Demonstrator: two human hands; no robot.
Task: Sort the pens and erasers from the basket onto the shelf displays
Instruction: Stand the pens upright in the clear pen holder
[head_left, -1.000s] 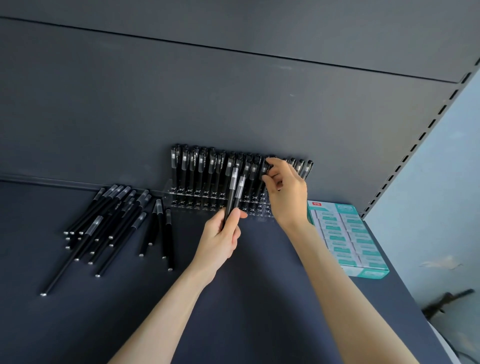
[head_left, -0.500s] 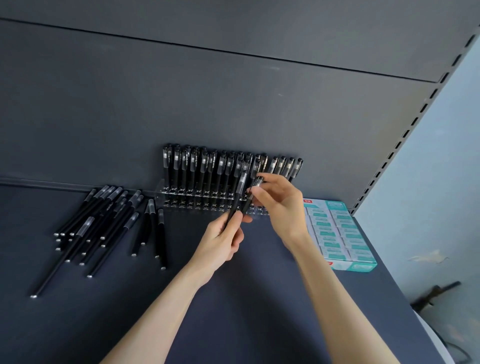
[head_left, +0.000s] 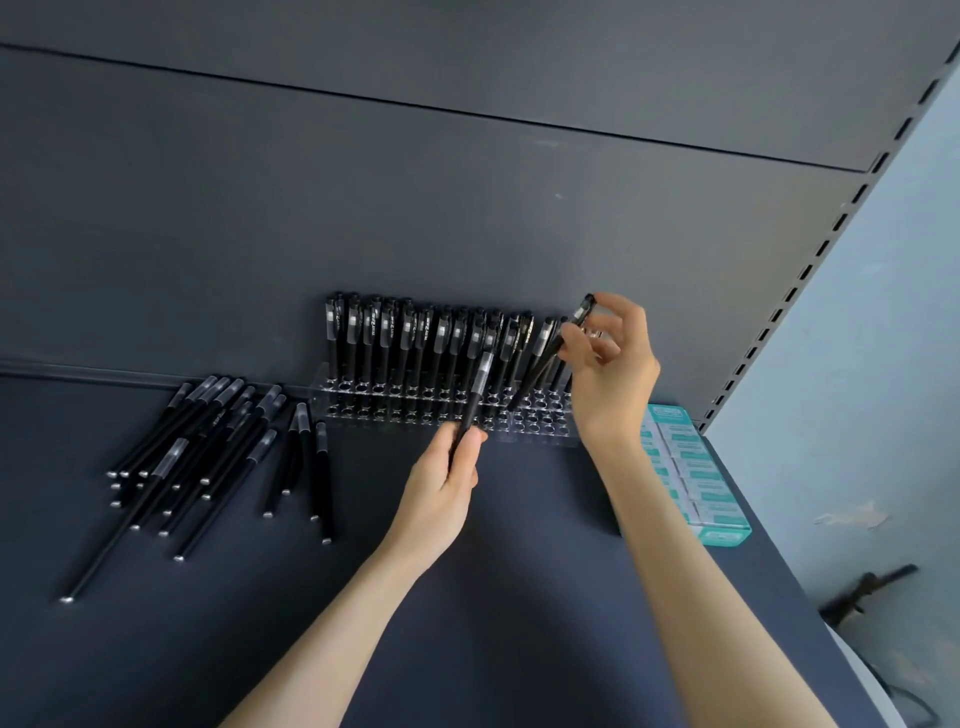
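Note:
A clear acrylic pen stand (head_left: 540, 423) sits against the shelf's back wall, its rear rows filled with several upright black pens (head_left: 405, 343). My left hand (head_left: 441, 488) grips one black pen (head_left: 475, 397) by its lower end, cap pointing up, in front of the stand. My right hand (head_left: 610, 369) pinches a second black pen (head_left: 550, 353) near its cap, tilted, with its tip over the stand's right-hand holes. A loose pile of black pens (head_left: 208, 452) lies on the shelf to the left. The basket is out of view.
A teal and white box of erasers (head_left: 691, 473) lies on the shelf at the right, partly behind my right forearm. The dark shelf board (head_left: 519, 623) ends at a slotted upright (head_left: 810, 265) on the right, with a pale wall beyond.
My right hand took one pen from the pair in my left hand and lifted it up and right to the stand's right end. My left hand now holds a single pen.

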